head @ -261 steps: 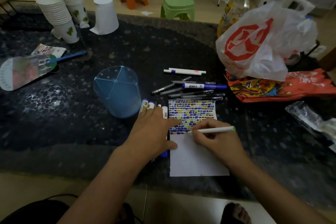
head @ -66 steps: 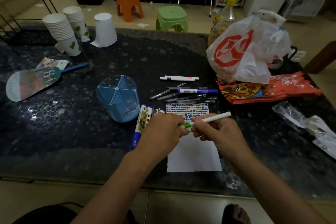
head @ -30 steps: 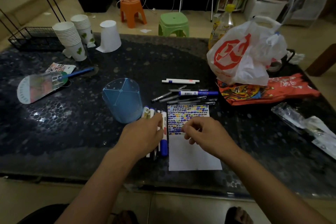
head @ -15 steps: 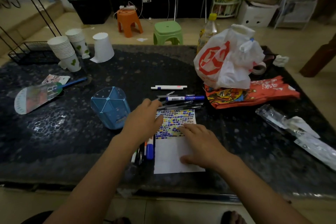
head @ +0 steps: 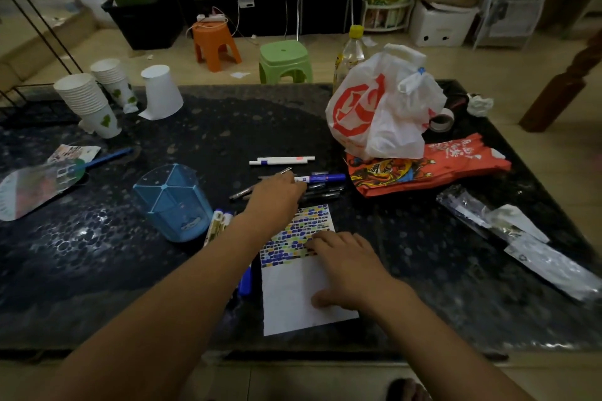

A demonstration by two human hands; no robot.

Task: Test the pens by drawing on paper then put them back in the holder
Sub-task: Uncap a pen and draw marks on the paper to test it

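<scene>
Table (head: 195, 140) lies under both hands. Paper (head: 293, 296) sits beneath the flat, relaxed right hand (head: 345, 267). Holder (head: 172, 202) stands left of the left hand (head: 277, 195), whose fingers reach over loose pens (head: 322, 187); its grip cannot be told.

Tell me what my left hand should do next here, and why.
Probably close the left hand on one pen from the loose pens beyond the paper. It already hovers open over them, while the right hand lies flat, steadying the paper for another test stroke.
</scene>
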